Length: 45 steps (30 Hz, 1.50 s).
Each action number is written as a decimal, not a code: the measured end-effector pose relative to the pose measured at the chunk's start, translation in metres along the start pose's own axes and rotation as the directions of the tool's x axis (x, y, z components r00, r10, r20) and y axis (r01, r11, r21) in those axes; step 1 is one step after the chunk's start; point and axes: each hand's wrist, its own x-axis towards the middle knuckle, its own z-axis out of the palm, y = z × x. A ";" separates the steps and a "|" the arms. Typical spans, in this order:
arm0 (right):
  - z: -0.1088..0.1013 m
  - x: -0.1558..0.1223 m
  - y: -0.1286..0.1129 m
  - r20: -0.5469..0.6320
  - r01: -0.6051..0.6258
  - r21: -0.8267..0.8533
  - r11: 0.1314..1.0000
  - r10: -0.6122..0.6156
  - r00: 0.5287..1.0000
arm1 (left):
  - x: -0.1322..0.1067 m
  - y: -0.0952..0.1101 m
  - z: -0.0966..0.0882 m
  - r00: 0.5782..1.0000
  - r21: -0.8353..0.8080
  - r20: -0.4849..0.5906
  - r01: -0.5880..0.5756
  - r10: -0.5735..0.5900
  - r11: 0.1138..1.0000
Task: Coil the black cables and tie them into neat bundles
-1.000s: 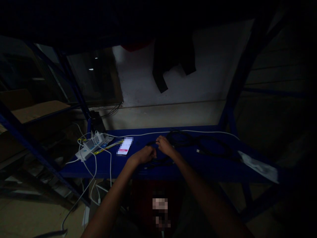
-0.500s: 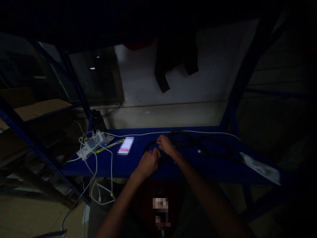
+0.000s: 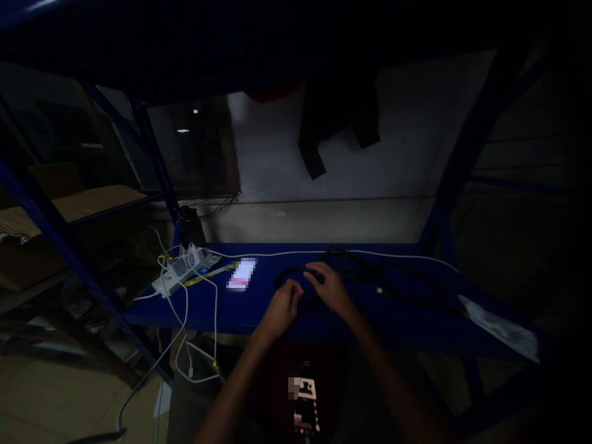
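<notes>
A dim blue shelf board (image 3: 379, 317) lies in front of me. On it a black cable (image 3: 289, 274) is looped in a coil, with more black cable (image 3: 407, 280) trailing right. My left hand (image 3: 283, 306) is curled closed at the coil's near side and seems to pinch the cable. My right hand (image 3: 329, 287) rests on the coil just right of it, fingers bent over the cable. Both forearms reach up from the bottom of the view.
A white power strip (image 3: 178, 271) with white leads sits at the shelf's left end, a phone (image 3: 241, 274) beside it. A white cord (image 3: 324, 251) runs along the back edge. A pale bag (image 3: 504, 327) lies at the right. Blue uprights (image 3: 157, 166) frame the rack.
My left hand has drawn back towards me and slightly right along the coil. My right hand has shifted a little right and flattened over the cable. The view has drifted.
</notes>
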 end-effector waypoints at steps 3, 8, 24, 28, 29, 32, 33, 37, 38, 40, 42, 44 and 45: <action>-0.007 -0.036 -0.023 0.050 -0.010 0.143 0.990 0.003 0.999 | 0.000 -0.001 -0.002 0.999 -0.085 -0.037 -0.010 0.007 0.996; -0.006 -0.064 -0.036 0.084 -0.047 0.141 0.989 0.035 0.996 | -0.002 0.000 -0.004 0.999 -0.146 -0.049 -0.007 0.000 0.989; -0.011 -0.062 -0.040 0.177 -0.029 0.159 0.987 0.000 0.984 | -0.002 -0.008 -0.006 0.998 -0.281 -0.029 0.046 -0.057 0.959; -0.010 -0.062 -0.037 0.163 -0.041 0.172 0.984 0.013 0.986 | -0.002 -0.007 -0.007 0.999 -0.271 -0.022 0.034 -0.042 0.962; -0.010 -0.063 -0.036 0.159 -0.048 0.176 0.983 0.019 0.987 | -0.002 -0.007 -0.007 0.999 -0.266 -0.023 0.031 -0.038 0.964; -0.009 -0.064 -0.034 0.151 -0.063 0.193 0.979 0.034 0.988 | -0.002 -0.008 -0.006 0.999 -0.265 -0.032 0.024 -0.034 0.964; -0.009 -0.064 -0.034 0.148 -0.066 0.199 0.978 0.037 0.988 | -0.002 -0.008 -0.006 0.999 -0.270 -0.037 0.023 -0.034 0.962; -0.008 -0.063 -0.034 0.144 -0.075 0.205 0.976 0.045 0.989 | -0.002 -0.012 -0.004 0.998 -0.311 -0.057 0.017 -0.036 0.950; -0.009 -0.063 -0.035 0.146 -0.073 0.203 0.976 0.044 0.988 | -0.002 -0.013 -0.003 0.998 -0.322 -0.060 0.016 -0.038 0.947; -0.010 -0.063 -0.036 0.152 -0.071 0.199 0.977 0.041 0.988 | -0.002 -0.015 -0.002 0.997 -0.338 -0.063 0.018 -0.041 0.941; -0.011 -0.063 -0.037 0.154 -0.072 0.202 0.977 0.041 0.987 | -0.002 -0.015 -0.002 0.997 -0.343 -0.057 0.025 -0.047 0.939; -0.011 -0.063 -0.037 0.150 -0.072 0.208 0.976 0.041 0.988 | -0.003 -0.013 -0.003 0.998 -0.339 -0.051 0.028 -0.048 0.940; -0.012 -0.062 -0.037 0.147 -0.069 0.212 0.975 0.038 0.988 | -0.003 -0.011 -0.003 0.998 -0.336 -0.048 0.024 -0.043 0.941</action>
